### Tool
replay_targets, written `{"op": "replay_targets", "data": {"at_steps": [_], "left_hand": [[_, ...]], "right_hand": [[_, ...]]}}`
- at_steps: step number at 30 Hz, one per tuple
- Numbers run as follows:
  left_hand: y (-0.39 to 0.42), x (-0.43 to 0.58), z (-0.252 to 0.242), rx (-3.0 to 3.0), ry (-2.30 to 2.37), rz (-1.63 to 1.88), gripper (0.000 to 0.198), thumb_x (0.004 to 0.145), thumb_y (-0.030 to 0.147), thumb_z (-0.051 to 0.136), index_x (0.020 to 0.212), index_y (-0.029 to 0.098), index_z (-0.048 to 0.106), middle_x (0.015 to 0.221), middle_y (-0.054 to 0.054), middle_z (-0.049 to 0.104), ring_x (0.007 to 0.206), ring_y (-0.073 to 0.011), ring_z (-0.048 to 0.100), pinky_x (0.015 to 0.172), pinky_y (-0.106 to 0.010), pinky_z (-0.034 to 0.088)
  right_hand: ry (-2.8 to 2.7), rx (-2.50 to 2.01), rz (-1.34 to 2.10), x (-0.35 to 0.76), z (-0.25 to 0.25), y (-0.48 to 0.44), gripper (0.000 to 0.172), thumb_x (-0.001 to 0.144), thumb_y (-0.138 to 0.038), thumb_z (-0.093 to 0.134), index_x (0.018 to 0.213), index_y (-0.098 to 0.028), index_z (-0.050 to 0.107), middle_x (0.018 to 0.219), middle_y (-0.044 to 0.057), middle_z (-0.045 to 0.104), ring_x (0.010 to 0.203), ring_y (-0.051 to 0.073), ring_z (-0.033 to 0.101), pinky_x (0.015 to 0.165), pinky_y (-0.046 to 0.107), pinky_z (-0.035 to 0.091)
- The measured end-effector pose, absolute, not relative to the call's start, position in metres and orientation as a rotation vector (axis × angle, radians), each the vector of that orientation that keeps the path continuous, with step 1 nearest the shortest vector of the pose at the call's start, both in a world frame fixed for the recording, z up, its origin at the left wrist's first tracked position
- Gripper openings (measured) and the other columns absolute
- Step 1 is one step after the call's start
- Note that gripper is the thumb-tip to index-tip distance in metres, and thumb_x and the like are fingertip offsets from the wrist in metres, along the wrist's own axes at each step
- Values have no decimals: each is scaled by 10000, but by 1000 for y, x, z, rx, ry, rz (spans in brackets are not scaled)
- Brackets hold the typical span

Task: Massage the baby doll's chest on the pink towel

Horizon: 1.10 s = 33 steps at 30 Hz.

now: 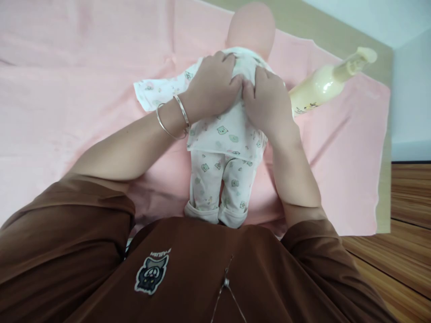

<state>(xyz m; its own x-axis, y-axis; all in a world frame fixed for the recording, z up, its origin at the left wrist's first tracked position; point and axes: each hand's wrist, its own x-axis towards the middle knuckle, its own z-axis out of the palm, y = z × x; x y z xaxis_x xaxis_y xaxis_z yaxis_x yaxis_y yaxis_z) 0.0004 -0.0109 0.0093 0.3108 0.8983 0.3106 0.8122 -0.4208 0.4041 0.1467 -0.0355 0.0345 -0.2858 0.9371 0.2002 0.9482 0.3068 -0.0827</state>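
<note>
A baby doll (251, 27) lies on its back on a pink sheet (84, 67), head away from me. It wears a white printed top (229, 132) and matching trousers (218, 179). My left hand (212, 85), with two bangles on the wrist, pinches the top's fabric at the doll's chest. My right hand (266, 101) grips the fabric right beside it, thumbs almost touching. One sleeve of the top (151, 92) spreads out to the left.
A pale yellow pump bottle (323, 85) lies on the sheet to the right of the doll. The bed's right edge (384, 179) drops to a wooden floor (411, 251). My brown shirt fills the bottom of the view.
</note>
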Motion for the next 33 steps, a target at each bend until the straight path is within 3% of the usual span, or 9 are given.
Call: {"op": "replay_targets", "data": {"at_steps": [6, 10, 13, 20, 28, 33], "left_hand": [[0, -1, 0, 2314, 1691, 727, 222, 953, 338, 338, 955, 201, 513, 943, -92, 540, 840, -227, 444, 798, -371, 355], [-4, 3, -3, 2313, 1723, 763, 221, 951, 333, 351, 993, 197, 520, 976, -90, 535, 888, -229, 440, 848, -368, 342], [-5, 5, -5, 2339, 1722, 827, 214, 947, 311, 362, 1051, 207, 518, 1028, -84, 529, 936, -234, 443, 868, -368, 343], [-7, 6, -4, 2318, 1692, 843, 213, 945, 272, 354, 1037, 196, 531, 1029, -93, 525, 966, -249, 441, 878, -384, 328], [0, 3, -2, 2252, 1709, 754, 170, 898, 318, 388, 932, 215, 519, 1002, -104, 518, 941, -282, 426, 811, -415, 301], [4, 6, -7, 2276, 1813, 756, 133, 893, 325, 441, 928, 203, 481, 1002, -101, 530, 916, -266, 434, 801, -409, 330]], "right_hand": [[-2337, -1748, -122, 140, 39, -41, 232, 914, -269, 278, 884, -228, 505, 918, 103, 578, 913, 294, 508, 771, 401, 434], [-2271, -1805, 15, 153, 31, -23, 343, 941, -426, 221, 791, -280, 492, 860, 57, 599, 805, 267, 540, 695, 405, 455], [-2249, -1839, 65, 161, 25, -15, 456, 931, -551, 168, 853, -278, 526, 912, 70, 598, 854, 278, 544, 732, 427, 456], [-2225, -1848, 175, 163, 21, -13, 518, 927, -555, 183, 1118, -200, 508, 1076, 132, 564, 1019, 320, 499, 842, 470, 407], [-2232, -1851, 133, 162, 20, -11, 466, 935, -540, 211, 963, -203, 532, 978, 122, 570, 936, 309, 521, 806, 459, 422], [-2185, -1869, 89, 160, 16, -7, 405, 933, -499, 270, 989, -176, 507, 963, 125, 578, 931, 314, 525, 800, 465, 420]]}}
